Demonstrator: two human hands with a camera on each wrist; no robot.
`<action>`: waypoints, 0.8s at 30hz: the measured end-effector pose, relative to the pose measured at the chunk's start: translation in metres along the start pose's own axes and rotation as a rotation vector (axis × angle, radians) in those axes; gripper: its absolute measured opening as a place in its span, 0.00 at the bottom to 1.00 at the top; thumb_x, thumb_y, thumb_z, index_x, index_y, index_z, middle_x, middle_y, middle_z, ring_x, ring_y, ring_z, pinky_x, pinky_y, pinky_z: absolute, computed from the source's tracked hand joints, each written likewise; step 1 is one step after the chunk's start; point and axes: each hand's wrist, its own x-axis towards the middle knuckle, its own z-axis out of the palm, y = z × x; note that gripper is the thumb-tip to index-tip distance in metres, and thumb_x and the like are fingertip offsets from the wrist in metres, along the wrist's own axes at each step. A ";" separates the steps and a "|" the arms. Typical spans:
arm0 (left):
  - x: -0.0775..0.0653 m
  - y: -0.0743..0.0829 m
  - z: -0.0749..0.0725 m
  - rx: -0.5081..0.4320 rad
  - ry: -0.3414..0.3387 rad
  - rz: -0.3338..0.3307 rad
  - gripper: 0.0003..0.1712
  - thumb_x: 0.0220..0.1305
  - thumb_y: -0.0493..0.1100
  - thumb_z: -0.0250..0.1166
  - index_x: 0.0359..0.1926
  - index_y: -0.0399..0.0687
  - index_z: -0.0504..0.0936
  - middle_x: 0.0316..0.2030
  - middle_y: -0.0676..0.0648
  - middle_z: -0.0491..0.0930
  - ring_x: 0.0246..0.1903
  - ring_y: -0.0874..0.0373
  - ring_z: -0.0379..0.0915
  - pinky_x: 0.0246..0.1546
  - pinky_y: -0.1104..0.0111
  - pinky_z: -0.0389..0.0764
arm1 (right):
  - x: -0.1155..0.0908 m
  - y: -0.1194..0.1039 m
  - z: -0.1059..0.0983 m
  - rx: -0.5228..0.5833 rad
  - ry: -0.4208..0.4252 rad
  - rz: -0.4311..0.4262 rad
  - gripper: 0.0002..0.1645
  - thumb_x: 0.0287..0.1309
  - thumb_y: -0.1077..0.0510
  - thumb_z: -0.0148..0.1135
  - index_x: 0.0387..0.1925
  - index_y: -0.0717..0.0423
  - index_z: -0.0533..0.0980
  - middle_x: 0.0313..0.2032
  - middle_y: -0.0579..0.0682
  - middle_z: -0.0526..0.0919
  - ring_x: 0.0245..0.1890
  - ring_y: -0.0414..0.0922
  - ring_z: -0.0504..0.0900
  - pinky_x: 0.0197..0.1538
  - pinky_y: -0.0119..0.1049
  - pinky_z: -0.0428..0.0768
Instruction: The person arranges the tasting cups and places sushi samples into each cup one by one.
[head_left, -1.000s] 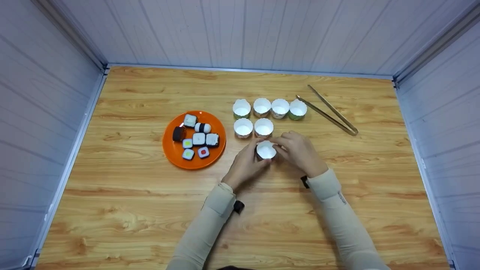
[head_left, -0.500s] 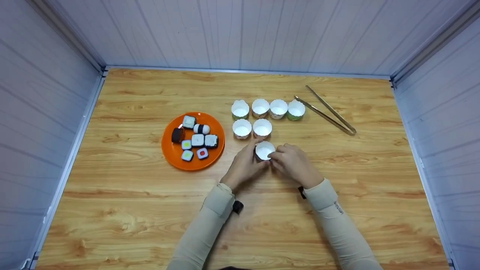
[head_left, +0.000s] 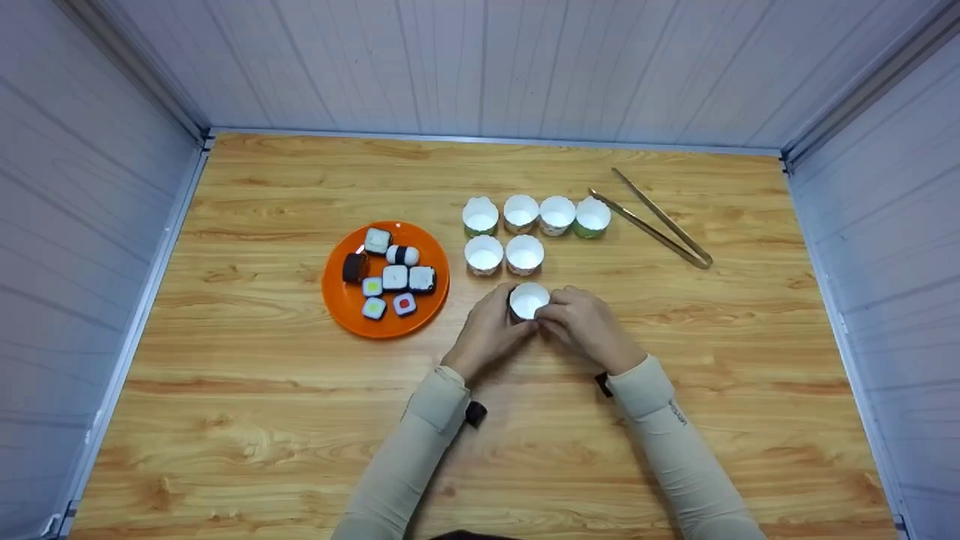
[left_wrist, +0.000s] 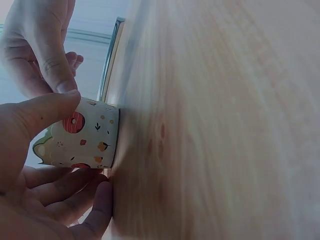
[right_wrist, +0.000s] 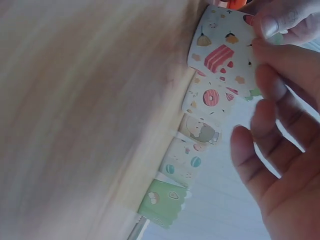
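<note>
A small white paper baking cup [head_left: 529,300] stands upright on the table between both hands. The left wrist view shows its side [left_wrist: 95,135], printed with doughnuts and sprigs. My left hand [head_left: 484,334] holds it from the left, thumb on the near side and fingers curled round the far side. My right hand [head_left: 586,326] pinches the near right part of the rim, its fingertips close to the left thumb. From the right wrist, the cup's wall [right_wrist: 220,47] shows a pink cake slice, and the other right fingers [right_wrist: 242,147] are loosely curled off the cup.
Just behind are two more paper cups [head_left: 484,256], with a row of several others [head_left: 557,215] farther back. Metal tongs [head_left: 660,225] lie spread at the right. On the left, an orange plate [head_left: 345,319] carries several sushi pieces [head_left: 395,278]. Panel walls enclose the table.
The right hand has moved from the cup's right rim down to its near right rim; half a second ago its fingertip reached inside. The left hand keeps its hold on the cup.
</note>
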 end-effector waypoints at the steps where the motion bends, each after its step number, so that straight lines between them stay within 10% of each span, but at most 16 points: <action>1: 0.000 0.000 0.000 0.001 0.002 -0.003 0.36 0.61 0.45 0.74 0.66 0.42 0.70 0.60 0.45 0.75 0.60 0.54 0.70 0.62 0.61 0.69 | 0.000 0.000 0.001 0.006 0.010 -0.006 0.04 0.54 0.64 0.75 0.31 0.54 0.86 0.29 0.47 0.80 0.27 0.45 0.74 0.30 0.39 0.75; 24: -0.002 -0.004 0.000 -0.029 0.013 0.042 0.33 0.58 0.40 0.75 0.62 0.41 0.73 0.56 0.44 0.77 0.57 0.54 0.72 0.60 0.60 0.71 | 0.000 0.001 -0.043 -0.086 0.159 0.045 0.06 0.55 0.65 0.74 0.36 0.57 0.87 0.31 0.50 0.82 0.29 0.48 0.77 0.32 0.40 0.78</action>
